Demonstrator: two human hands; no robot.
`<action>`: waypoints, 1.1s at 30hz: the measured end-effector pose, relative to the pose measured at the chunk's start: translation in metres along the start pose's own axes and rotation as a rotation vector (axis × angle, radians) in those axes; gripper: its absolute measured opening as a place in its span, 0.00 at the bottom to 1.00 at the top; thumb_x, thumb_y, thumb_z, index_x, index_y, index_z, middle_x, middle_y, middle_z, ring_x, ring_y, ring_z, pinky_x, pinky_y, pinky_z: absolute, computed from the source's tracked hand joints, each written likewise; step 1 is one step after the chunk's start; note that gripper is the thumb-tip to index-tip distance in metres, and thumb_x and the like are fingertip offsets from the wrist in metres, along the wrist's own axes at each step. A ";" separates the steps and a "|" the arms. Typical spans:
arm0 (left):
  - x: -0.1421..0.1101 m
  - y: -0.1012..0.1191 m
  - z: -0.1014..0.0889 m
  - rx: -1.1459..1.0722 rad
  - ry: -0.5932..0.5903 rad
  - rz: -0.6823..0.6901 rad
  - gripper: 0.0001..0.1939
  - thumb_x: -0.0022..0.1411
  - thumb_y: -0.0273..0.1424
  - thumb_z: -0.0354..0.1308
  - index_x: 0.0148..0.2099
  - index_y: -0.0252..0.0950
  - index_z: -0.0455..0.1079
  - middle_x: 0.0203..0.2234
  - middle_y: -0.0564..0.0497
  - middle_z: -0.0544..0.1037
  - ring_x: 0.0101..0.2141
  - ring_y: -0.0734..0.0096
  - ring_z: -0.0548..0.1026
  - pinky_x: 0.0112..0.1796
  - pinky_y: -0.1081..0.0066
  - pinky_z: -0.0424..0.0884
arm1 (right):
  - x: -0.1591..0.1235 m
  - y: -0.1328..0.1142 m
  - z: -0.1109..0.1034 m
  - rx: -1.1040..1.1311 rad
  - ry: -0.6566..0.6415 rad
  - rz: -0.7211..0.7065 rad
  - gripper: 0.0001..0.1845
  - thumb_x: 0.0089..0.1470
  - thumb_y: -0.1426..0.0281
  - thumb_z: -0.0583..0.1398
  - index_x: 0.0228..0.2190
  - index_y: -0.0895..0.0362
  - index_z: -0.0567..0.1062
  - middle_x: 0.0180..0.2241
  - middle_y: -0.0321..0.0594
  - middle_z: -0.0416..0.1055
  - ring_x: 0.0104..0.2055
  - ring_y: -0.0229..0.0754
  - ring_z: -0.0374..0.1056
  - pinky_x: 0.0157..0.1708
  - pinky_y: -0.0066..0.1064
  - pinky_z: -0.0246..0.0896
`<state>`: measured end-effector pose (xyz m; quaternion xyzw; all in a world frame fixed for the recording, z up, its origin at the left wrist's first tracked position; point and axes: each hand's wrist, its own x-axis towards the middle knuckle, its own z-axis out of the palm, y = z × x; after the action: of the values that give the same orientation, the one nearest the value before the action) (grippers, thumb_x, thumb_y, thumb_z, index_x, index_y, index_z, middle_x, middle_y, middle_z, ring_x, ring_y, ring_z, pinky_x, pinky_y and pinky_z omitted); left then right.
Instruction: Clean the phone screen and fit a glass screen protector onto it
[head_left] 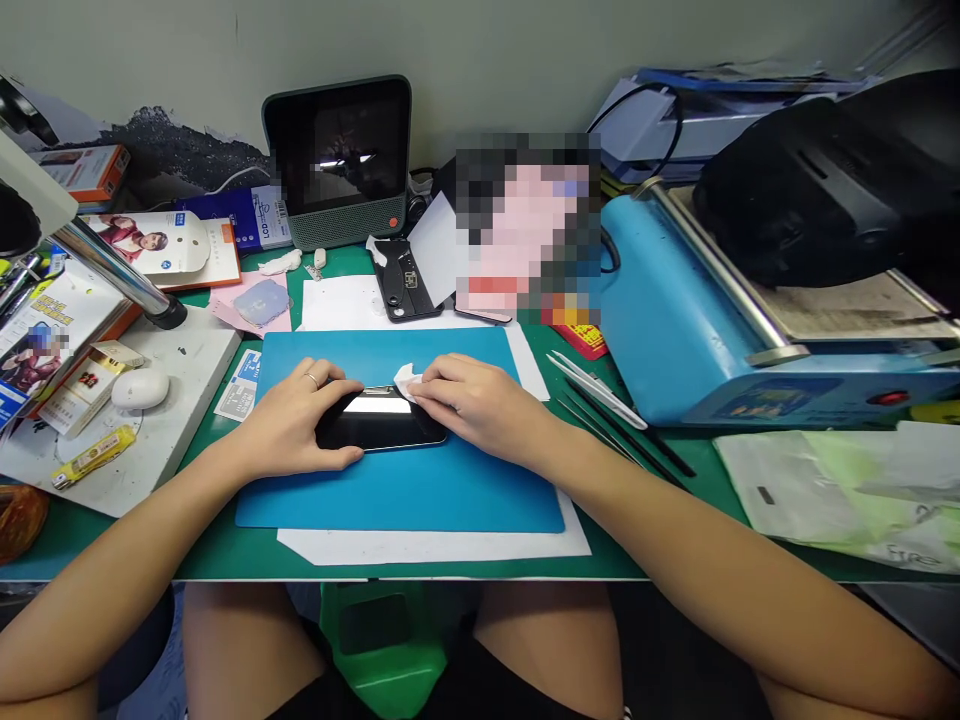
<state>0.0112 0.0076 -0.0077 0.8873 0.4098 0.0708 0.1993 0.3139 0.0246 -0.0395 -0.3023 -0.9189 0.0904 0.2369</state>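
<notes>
A black smartphone (pixel 386 428) lies sideways on a blue mat (pixel 405 490), with a bright light reflected in its glass. Around its left end my left hand (pixel 300 420) is closed, thumb on the near edge and fingers at the far edge. My right hand (pixel 476 400) pinches a small crumpled white tissue (pixel 407 380) at the phone's far right edge. The right fingers partly cover that end of the phone. Behind the mat rests a black phone case (pixel 409 285).
To the right stands a blue machine (pixel 667 320) with a black bag (pixel 810 190) on top. Tweezers (pixel 600 390) and thin tools lie beside the mat. A dark-screened display (pixel 341 160) stands at the back. Boxes, a white earbud case (pixel 140 389) and a yellow lighter (pixel 94 457) are left.
</notes>
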 end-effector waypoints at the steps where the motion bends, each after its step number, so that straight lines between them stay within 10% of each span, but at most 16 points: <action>1: 0.000 0.000 0.000 -0.002 -0.002 -0.004 0.39 0.66 0.54 0.64 0.70 0.36 0.71 0.55 0.38 0.75 0.53 0.48 0.73 0.49 0.52 0.78 | 0.000 0.001 0.001 0.004 0.016 0.013 0.18 0.77 0.69 0.55 0.44 0.60 0.85 0.40 0.49 0.80 0.41 0.48 0.76 0.41 0.40 0.76; 9: 0.002 0.001 0.000 -0.019 -0.009 -0.001 0.38 0.66 0.53 0.66 0.69 0.36 0.71 0.55 0.38 0.75 0.53 0.47 0.72 0.53 0.49 0.77 | -0.003 0.009 -0.004 0.201 0.285 0.133 0.11 0.74 0.69 0.61 0.44 0.55 0.86 0.40 0.44 0.82 0.41 0.47 0.78 0.42 0.39 0.76; 15: 0.001 0.001 -0.001 -0.024 -0.012 -0.005 0.38 0.66 0.54 0.66 0.69 0.36 0.71 0.55 0.38 0.75 0.54 0.47 0.72 0.53 0.50 0.77 | -0.004 0.010 0.002 0.205 0.040 0.017 0.14 0.75 0.69 0.58 0.44 0.55 0.85 0.41 0.46 0.81 0.43 0.49 0.78 0.42 0.41 0.77; 33: 0.002 0.000 0.000 -0.017 -0.010 -0.004 0.38 0.66 0.54 0.65 0.69 0.36 0.71 0.56 0.38 0.75 0.53 0.47 0.72 0.53 0.49 0.76 | -0.001 0.012 0.001 0.135 0.043 0.048 0.15 0.75 0.70 0.57 0.44 0.56 0.85 0.40 0.47 0.80 0.42 0.49 0.77 0.41 0.42 0.77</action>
<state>0.0122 0.0090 -0.0078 0.8852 0.4099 0.0694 0.2089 0.3200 0.0341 -0.0446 -0.3093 -0.8979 0.1515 0.2741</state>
